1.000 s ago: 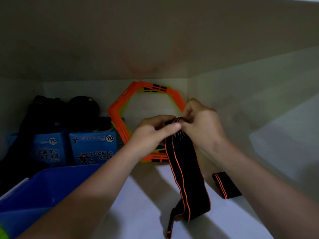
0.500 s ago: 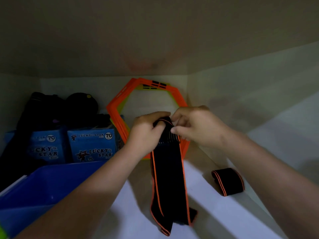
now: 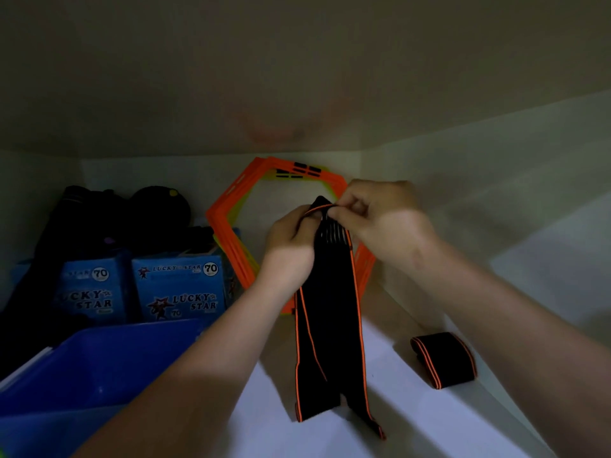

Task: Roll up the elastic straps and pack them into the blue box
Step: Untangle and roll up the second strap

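Handling estimate, elastic strap (image 3: 327,325): soft woven band, light, no stiffness of its own. It hangs limp from the hands and its lower end crumples where it meets the white shelf (image 3: 413,421). Judged stretchy and a little springy, so a roll will likely loosen unless a thumb presses on it; not fragile, not slippery. Best hold: the top end, across the full width, both edges caught so the first turn starts square (a skewed start would probably cone out sideways). The present hold agrees: the left hand (image 3: 291,233) has its fingers curled round the top end from the left, and the right hand (image 3: 386,223) pinches the top edge between thumb and forefinger. The two hands are almost touching, above the shelf and in front of the orange hexagonal frame (image 3: 228,209). Whether a first turn sits under the fingers: cannot tell. Appearance: black, flat, wide, thin orange piping down both edges; a ribbed patch of pale lines just below the grip. It appears doubled, two layers hanging, with a narrower tail trailing at lower right. A second strap (image 3: 443,360) lies on the shelf to the right, well apart from the hanging one, same black with orange edges, apparently rolled. The blue box (image 3: 132,328) sits at lower left, open; no strap shows in the part in view. Light is dim.
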Motion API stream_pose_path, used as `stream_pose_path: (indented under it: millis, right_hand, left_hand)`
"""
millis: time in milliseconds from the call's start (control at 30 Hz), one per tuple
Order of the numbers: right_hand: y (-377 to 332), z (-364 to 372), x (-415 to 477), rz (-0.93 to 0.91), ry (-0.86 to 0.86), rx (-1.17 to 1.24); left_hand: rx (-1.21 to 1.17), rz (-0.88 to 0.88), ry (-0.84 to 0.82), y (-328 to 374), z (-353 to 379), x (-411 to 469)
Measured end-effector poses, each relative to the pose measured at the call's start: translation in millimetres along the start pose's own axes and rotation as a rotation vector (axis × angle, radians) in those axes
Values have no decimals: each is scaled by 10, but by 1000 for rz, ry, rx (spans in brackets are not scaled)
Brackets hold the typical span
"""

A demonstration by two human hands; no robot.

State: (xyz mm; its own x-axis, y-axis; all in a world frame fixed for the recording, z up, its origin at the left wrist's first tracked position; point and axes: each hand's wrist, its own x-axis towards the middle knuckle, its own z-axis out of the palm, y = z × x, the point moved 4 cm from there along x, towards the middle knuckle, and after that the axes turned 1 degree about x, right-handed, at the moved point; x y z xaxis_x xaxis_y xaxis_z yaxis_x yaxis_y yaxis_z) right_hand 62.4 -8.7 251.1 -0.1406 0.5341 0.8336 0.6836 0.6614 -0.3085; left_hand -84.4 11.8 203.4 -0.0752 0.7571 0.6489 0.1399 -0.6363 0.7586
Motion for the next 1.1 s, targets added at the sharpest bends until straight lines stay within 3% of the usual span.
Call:
stream_pose_path:
  millis: [67,167,233,400,633,733,800,900,967,1033,1100]
  right_hand:
    - [3,-11,72,53,28,64]
    - [4,-53,162,133,63,192]
    - [-13,-76,215,148,44,232]
    - [-5,-96,271,153,6,257]
    - [29,-99,280,139,54,166]
    - [13,-120,325,43,118,-31]
    - [7,-140,354,2,112,-81]
    - [-1,-180,394,-37,124,-156]
    - [15,-210,420,-47,139,-162]
    - [36,-240,431,-46,146,-153]
    - [38,-266,430,-44,152,-138]
  left_hand:
    - [-220,-109,-93,-64,-4,7]
    - [-609,-446,-462,-276,42,-144]
    - [-780,-536,-619,-396,76,-253]
    - [-1089,-478,-851,-365,262,-311]
    - [-1174,-466,-908,-464,447,-359]
    - [-1008,-451,-730,-574,398,-389]
    - [-763,-460,-415,-717,368,-377]
    - [-439,-101,53,-718,225,-396]
    - [-213,25,287,-730,136,-506]
    - [-11,88,391,-782,105,-666]
    - [120,119,394,-830,140,-824]
